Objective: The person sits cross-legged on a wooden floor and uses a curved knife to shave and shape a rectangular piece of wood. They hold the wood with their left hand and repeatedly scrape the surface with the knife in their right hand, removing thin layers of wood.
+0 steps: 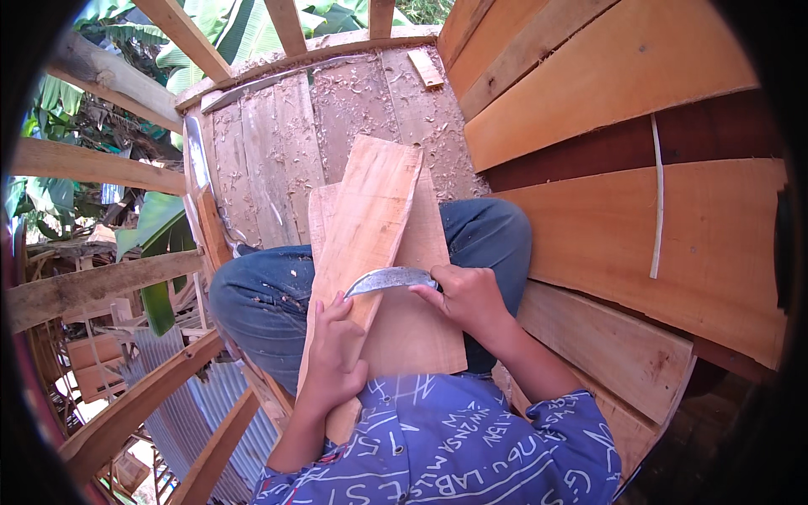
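A curved metal blade (392, 279), shaped like a sickle or a bent knife, lies across a pale wooden board (362, 206). My right hand (468, 296) is closed around the blade's right end, where any handle is hidden by the fingers. My left hand (335, 345) has bent fingers, with fingertips at the blade's left tip, and rests along the board's left edge. The board slants over a second, wider board (425, 332). Both boards lie on my lap, between my knees in blue jeans.
Wood shavings cover the plank floor (278, 160) ahead, with a small offcut (425, 68) at its far end. Wide planks (589, 219) stand along the right, a thin white strip (657, 198) against them. Wooden rails (101, 282) bound the left; corrugated sheets (168, 370) and banana leaves lie beyond.
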`<action>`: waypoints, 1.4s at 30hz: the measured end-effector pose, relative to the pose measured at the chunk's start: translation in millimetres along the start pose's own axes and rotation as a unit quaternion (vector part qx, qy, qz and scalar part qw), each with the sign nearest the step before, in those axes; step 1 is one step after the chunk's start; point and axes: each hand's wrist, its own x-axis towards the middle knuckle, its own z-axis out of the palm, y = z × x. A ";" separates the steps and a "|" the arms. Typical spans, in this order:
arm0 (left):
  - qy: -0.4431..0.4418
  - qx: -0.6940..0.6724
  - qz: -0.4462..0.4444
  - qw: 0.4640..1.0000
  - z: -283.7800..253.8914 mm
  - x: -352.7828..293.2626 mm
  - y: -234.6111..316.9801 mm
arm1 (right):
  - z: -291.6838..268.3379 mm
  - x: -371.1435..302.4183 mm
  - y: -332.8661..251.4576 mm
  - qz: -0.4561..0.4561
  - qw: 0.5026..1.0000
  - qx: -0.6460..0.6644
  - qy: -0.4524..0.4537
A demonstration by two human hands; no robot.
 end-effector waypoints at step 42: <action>0.040 0.001 0.015 0.999 8.4 -1.6 -3.0 | 6.8 19.4 24.0 0.007 0.999 -0.047 -0.003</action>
